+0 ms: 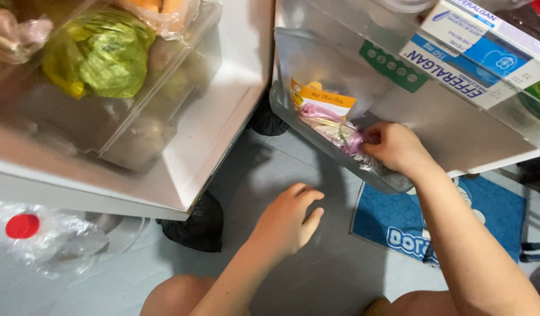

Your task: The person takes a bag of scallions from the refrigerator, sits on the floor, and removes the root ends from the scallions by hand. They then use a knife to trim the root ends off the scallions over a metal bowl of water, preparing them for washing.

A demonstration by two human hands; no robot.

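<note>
My right hand (pixel 393 146) reaches into the lowest clear door shelf (pixel 317 137) of an open fridge and pinches a small clear bag of pink and pale contents (pixel 335 130). Behind the bag stands a packet with an orange and white label (pixel 320 96). My left hand (pixel 287 219) hangs loose above the grey tiled floor with its fingers relaxed and nothing in it.
At left, a clear fridge drawer (pixel 141 134) holds green leafy vegetables in a bag (pixel 103 55). Upper door shelf carries white and blue medicine boxes (pixel 480 52). A crumpled plastic bottle with a red cap (pixel 22 226) lies lower left. A blue mat (pixel 439 219) covers the floor at right. My knees show at the bottom.
</note>
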